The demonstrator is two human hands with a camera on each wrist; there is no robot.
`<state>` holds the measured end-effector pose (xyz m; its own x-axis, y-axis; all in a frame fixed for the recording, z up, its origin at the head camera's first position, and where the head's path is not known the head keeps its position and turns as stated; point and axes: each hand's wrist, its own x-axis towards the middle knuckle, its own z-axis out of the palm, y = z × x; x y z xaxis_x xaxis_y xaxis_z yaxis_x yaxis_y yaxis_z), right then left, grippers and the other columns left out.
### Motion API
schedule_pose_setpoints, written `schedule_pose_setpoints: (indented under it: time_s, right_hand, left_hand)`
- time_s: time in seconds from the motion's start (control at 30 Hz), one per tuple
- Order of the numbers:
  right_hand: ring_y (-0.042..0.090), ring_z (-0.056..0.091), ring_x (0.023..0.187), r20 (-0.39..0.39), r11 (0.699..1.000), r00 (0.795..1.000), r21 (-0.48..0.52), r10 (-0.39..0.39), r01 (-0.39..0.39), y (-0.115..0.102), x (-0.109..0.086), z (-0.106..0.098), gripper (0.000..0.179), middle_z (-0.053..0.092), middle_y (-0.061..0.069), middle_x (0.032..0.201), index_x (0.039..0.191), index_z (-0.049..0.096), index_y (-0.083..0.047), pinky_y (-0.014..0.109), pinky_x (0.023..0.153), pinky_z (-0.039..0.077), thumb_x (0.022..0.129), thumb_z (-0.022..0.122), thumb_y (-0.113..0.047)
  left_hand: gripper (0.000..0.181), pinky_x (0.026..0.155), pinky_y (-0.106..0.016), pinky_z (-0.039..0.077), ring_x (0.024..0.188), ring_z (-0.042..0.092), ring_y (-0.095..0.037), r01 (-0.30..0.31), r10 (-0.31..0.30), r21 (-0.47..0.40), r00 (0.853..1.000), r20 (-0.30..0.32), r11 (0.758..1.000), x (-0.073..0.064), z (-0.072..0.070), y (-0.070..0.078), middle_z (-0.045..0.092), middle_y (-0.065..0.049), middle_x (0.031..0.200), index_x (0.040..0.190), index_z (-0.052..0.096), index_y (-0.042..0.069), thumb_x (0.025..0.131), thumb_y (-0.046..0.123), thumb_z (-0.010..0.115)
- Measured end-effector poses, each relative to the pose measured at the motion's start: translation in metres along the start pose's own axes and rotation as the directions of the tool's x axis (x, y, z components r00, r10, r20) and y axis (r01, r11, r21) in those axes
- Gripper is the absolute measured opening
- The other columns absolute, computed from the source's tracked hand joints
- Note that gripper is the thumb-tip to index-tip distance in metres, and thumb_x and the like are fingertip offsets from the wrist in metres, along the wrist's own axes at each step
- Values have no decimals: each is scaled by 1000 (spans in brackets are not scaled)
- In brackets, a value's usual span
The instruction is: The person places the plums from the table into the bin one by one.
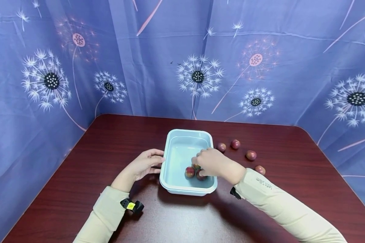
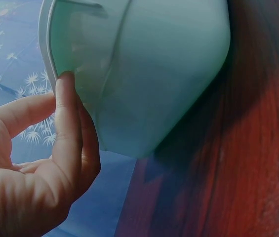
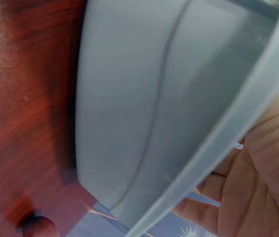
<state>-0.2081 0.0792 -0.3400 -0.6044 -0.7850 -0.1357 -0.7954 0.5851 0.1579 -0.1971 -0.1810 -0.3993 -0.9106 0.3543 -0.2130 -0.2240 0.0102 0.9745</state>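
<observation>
A pale blue plastic basin [image 1: 177,148] stands on the table. My left hand [image 1: 143,164] holds its left rim, fingertips at the edge and against the outer wall; the left wrist view shows this hand [image 2: 40,158] close up. My right hand [image 1: 214,162] reaches over the right rim into the basin. Its curled fingers and thumb are around a round reddish-purple fruit [image 1: 196,166], mostly covered by the hand. Two more such fruits, one fruit [image 1: 190,172] and another fruit [image 1: 200,175], lie on the basin floor below. In the right wrist view the basin wall [image 3: 124,98] hides the fingertips.
Several loose fruits lie right of the basin: one fruit [image 1: 221,147] near the rim, then a fruit [image 1: 235,144], a fruit [image 1: 250,155] and a fruit [image 1: 260,169]. The dark red wooden table [image 1: 124,135] ends at a blue dandelion-print curtain [image 1: 158,67].
</observation>
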Motion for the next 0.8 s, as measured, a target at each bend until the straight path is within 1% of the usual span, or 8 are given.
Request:
schedule_pose_setpoints:
  time_s: [0.07, 0.23, 0.33, 0.6, 0.73, 0.8]
  right_hand:
    - [19, 59, 80, -13, 1000, 1000, -1, 6, -6, 1, -1, -3, 25, 63, -1, 80, 96, 65, -14, 37, 74, 47, 76, 76, -24]
    - [20, 59, 78, -82, 1000, 997, -28, 6, -8, 4, -5, -10, 27, 64, 1, 80, 97, 66, -12, 38, 74, 48, 74, 77, -22]
    - [22, 61, 80, -123, 999, 992, -35, 19, -23, 7, -8, -12, 27, 65, 2, 81, 96, 66, -12, 40, 75, 49, 74, 77, -23]
    - [23, 62, 84, -234, 998, 971, -43, 43, -55, 16, -18, -17, 35, 66, 3, 87, 99, 66, -12, 38, 72, 49, 71, 80, -26]
    - [24, 62, 85, -264, 996, 962, -35, 72, -85, 21, -24, -22, 38, 67, 3, 90, 102, 66, -12, 38, 72, 49, 71, 81, -27]
    - [23, 61, 83, -284, 995, 955, -33, 85, -98, 22, -28, -25, 38, 66, 3, 88, 102, 66, -11, 37, 71, 49, 70, 81, -26]
  left_hand:
    - [43, 78, -30, 54, 87, 62, -11, -1, 1, 3, 1000, 2, 1000, 0, 0, 0, 62, -11, 106, 129, 41, -9, 93, 10, 55]
    - [43, 78, -31, 54, 87, 62, -11, -8, 8, 13, 1000, 8, 1000, 0, 0, 0, 63, -8, 102, 129, 41, -9, 93, 11, 55]
    - [43, 78, -30, 54, 87, 62, -11, -6, 6, 13, 1000, 8, 1000, -1, 1, 0, 63, -6, 101, 129, 41, -9, 93, 11, 54]
    - [43, 77, -28, 54, 87, 62, -10, -4, 4, 6, 1000, 11, 1000, -1, 1, 0, 63, -7, 103, 129, 41, -10, 93, 9, 54]
    - [43, 78, -29, 54, 88, 62, -10, -10, 10, 9, 1000, 12, 1000, 0, 1, -1, 63, -6, 102, 129, 40, -10, 93, 10, 54]
    - [44, 78, -30, 54, 88, 62, -11, -14, 14, 10, 1000, 15, 1000, -1, 0, -1, 63, -6, 102, 129, 40, -10, 93, 11, 54]
